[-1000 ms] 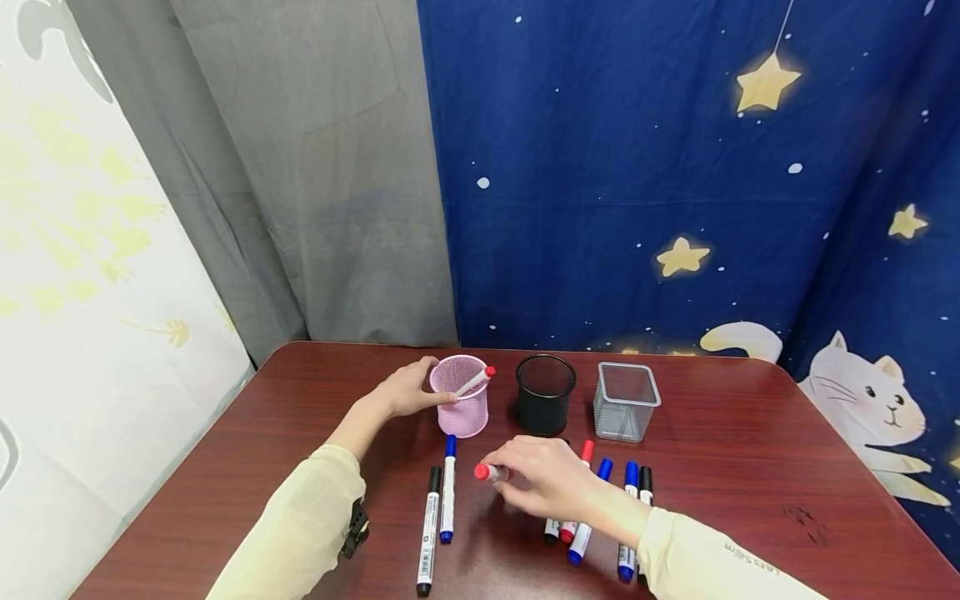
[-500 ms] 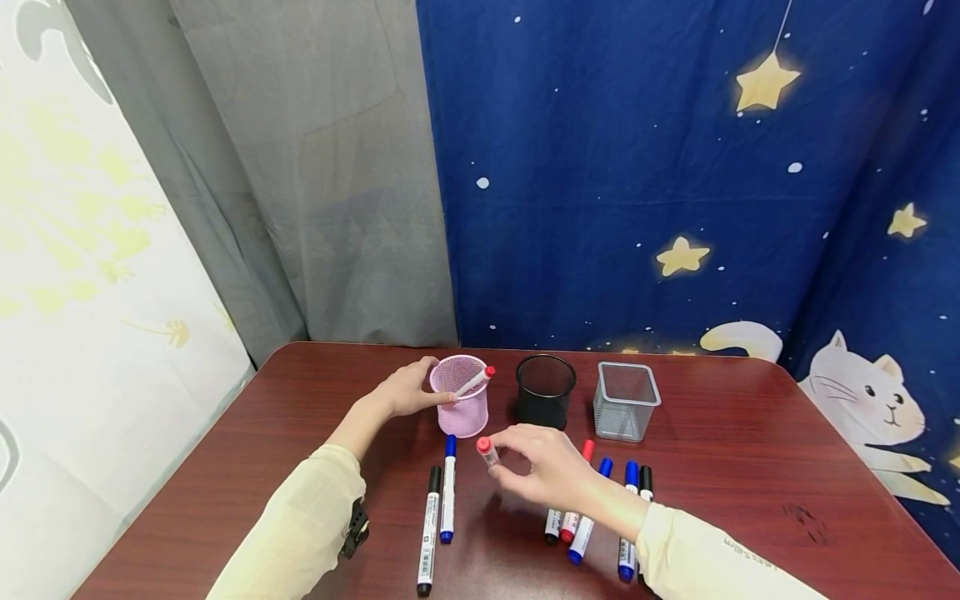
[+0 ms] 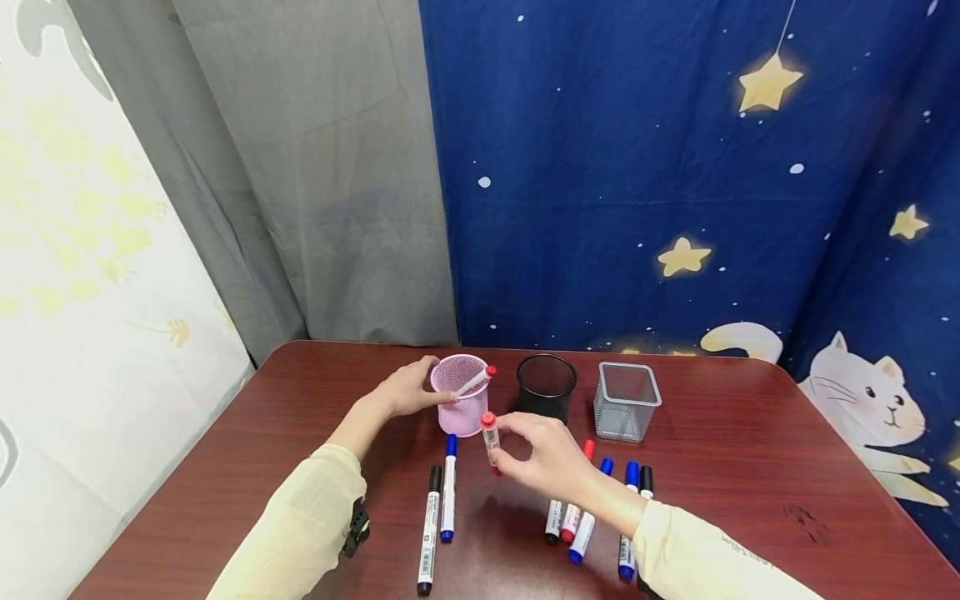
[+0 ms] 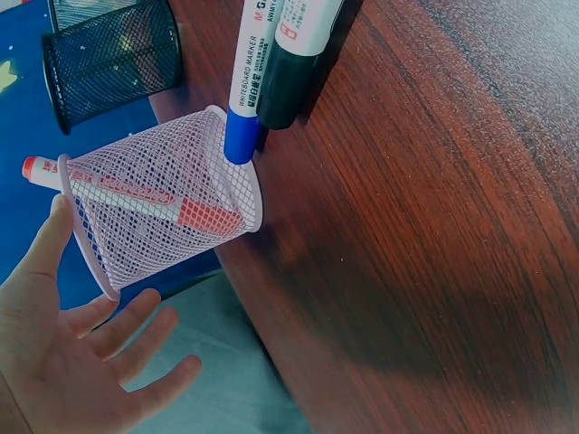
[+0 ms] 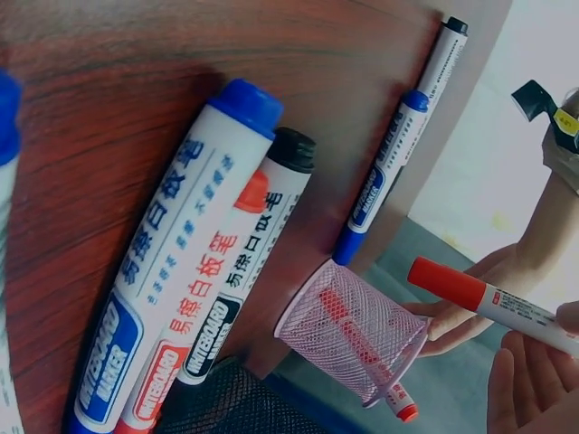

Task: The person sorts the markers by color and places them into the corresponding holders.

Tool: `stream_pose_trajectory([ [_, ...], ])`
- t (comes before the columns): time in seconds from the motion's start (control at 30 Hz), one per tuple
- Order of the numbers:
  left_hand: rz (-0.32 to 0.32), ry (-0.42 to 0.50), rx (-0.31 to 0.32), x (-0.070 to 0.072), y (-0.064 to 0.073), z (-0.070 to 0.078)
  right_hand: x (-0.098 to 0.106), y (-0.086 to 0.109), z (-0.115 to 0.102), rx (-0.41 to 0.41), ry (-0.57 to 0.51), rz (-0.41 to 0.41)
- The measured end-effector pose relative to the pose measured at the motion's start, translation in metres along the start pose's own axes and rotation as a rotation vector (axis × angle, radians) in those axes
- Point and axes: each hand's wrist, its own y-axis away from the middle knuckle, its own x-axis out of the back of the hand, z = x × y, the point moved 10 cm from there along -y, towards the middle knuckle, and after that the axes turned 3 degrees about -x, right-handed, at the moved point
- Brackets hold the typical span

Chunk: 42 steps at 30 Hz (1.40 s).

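A pink mesh pen cup (image 3: pixel 465 417) stands at the back of the table with a red whiteboard marker (image 3: pixel 472 383) leaning inside it. My left hand (image 3: pixel 406 390) holds the cup's rim between thumb and index finger; in the left wrist view its other fingers stretch out beside the mesh. In front of the cup and apart from it, my right hand (image 3: pixel 546 454) pinches another red whiteboard marker (image 3: pixel 491 435) nearly upright above the table. The right wrist view shows the held marker's red cap end (image 5: pixel 448 283) pointing toward the cup.
A round black mesh cup (image 3: pixel 547 392) and a square silver mesh cup (image 3: pixel 627 408) stand to the right. A blue marker (image 3: pixel 448 492) and a black marker (image 3: pixel 428 533) lie left of my right hand. Several more markers lie under and beside the right forearm, including a blue one (image 3: pixel 627 533).
My right hand has moved up and toward the pink cup, tilting its red marker from lying toward upright. The left hand and the cup have stayed still.
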Motion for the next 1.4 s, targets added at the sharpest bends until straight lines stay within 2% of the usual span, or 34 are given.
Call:
stream_pose_trajectory([
  [0.23, 0.003, 0.005, -0.010, 0.001, 0.000, 0.001, 0.003, -0.004, 0.007, -0.093, -0.055, 0.019],
  [0.5, 0.007, 0.009, -0.012, 0.001, -0.001, 0.000, 0.005, -0.010, 0.014, -0.148, -0.114, 0.039],
  [0.97, 0.003, 0.022, -0.008, 0.000, -0.001, -0.001, 0.008, -0.024, 0.019, -0.209, -0.155, 0.083],
  [1.4, -0.006, 0.019, 0.004, 0.000, -0.001, -0.001, 0.016, -0.043, 0.018, -0.214, -0.074, 0.149],
])
